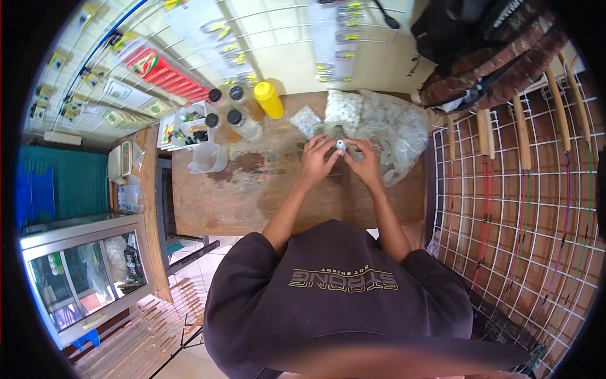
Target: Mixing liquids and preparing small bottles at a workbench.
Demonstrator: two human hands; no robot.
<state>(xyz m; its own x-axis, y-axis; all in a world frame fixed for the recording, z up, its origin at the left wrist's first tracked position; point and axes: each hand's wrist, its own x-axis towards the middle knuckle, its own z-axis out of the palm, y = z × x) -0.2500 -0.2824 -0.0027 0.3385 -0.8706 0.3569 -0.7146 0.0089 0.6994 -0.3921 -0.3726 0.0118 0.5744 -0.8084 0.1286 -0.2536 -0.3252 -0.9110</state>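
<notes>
My left hand (317,162) and my right hand (363,165) meet over the far part of the wooden table (278,202). Between their fingertips is a small white piece (341,144) with a round top, like a little bottle or cap; it is too small to tell which. Both hands are closed on it in a pinch. Just beyond them lie a small clear bag of white pieces (305,120) and a larger bag of white pieces (343,110). To the right of my right hand spreads a big crumpled clear plastic bag (401,129).
Several dark-capped bottles (245,124), a yellow squeeze bottle (269,101), a clear plastic jug (208,158) and a white tray of small containers (183,128) stand at the back left. A wire rack (517,208) rises on the right; a glass cabinet (88,271) stands left.
</notes>
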